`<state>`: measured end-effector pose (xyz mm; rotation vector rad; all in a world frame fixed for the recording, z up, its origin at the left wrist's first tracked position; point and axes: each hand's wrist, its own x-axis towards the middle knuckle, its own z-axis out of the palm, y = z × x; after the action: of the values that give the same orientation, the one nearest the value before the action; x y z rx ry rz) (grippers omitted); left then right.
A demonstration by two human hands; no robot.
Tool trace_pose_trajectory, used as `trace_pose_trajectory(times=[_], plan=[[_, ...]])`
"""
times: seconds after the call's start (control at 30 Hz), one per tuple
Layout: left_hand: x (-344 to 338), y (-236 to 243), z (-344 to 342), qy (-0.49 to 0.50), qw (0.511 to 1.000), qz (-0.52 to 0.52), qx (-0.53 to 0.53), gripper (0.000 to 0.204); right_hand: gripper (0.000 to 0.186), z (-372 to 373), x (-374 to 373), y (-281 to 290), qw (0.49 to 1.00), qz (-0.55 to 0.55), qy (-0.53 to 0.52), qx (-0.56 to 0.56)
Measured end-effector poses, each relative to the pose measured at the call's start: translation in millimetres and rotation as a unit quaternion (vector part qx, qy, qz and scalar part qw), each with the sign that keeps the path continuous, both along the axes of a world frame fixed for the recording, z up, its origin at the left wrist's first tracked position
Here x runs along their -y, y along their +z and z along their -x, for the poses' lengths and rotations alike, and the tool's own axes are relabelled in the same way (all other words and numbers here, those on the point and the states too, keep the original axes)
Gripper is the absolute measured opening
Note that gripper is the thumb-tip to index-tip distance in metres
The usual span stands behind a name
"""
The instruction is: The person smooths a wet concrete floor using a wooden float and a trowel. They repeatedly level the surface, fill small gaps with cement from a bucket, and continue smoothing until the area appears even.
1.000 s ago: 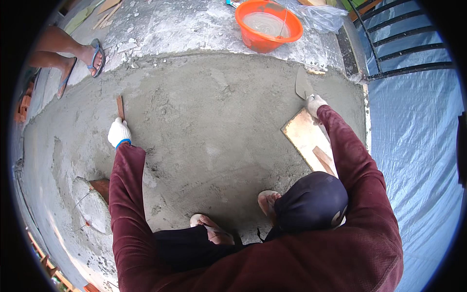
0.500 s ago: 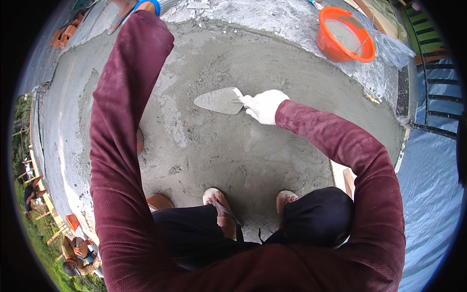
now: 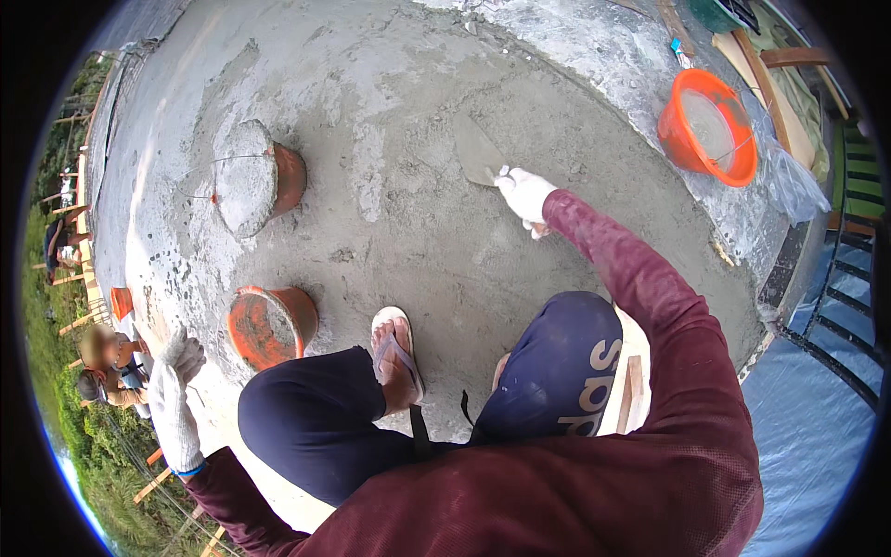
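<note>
The gloved right hand (image 3: 525, 197) was closed around the handle of a trowel (image 3: 476, 156), whose blade lay low over the grey cement (image 3: 418, 246); that grip probably kept it nearly flat. The left hand (image 3: 176, 399), also gloved, was raised out to the side, its fingers loosely parted and nothing visible in it, perhaps for balance. To the left were a bucket heaped with grey mix (image 3: 291, 179) and a second bucket (image 3: 302, 318), likely 2 supplies kept near. An orange basin (image 3: 680, 147) of cloudy liquid stood beyond the cement's edge, presumably to avoid marking it.
</note>
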<state>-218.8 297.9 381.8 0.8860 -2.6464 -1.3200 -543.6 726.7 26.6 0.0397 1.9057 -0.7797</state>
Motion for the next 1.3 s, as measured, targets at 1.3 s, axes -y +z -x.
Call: trace_pose_trajectory(times=[1.3], plan=[[-60, -73, -63, -0.464, 0.864, 0.188, 0.058, 0.047, 0.036, -133, 150, 5, 0.992, 0.083, 0.050, 0.081]])
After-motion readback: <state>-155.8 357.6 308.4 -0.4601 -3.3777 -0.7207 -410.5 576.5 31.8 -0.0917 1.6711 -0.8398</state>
